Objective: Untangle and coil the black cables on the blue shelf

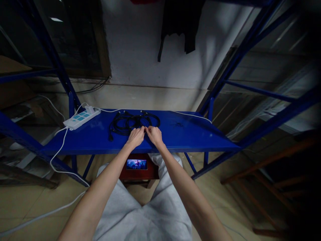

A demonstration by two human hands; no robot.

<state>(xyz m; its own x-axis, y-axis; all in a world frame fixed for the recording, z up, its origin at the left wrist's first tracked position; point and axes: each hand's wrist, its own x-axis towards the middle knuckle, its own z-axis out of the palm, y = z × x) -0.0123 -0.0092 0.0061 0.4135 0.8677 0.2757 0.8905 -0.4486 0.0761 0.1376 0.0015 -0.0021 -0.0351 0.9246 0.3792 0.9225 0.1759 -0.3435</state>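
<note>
Your blue shelf [190,134] spans the view. At its middle the black cable coil [125,123] lies flat, long axis left to right, with one plug end trailing near left. A white power strip [81,117] sits far left. Your left hand [135,136] and right hand [154,134] meet side by side, fingers curled, pinching the coil's near strand.

Two hands are showing: one left hand [135,136], one right hand [154,134]. One coil of black cable [130,122] is lying on one blue shelf [190,134]. One white power strip [81,117] is sitting there too. One phone [136,164] is glowing below, on one red stool [139,174]. One dark garment [184,23] is hanging on the wall.
</note>
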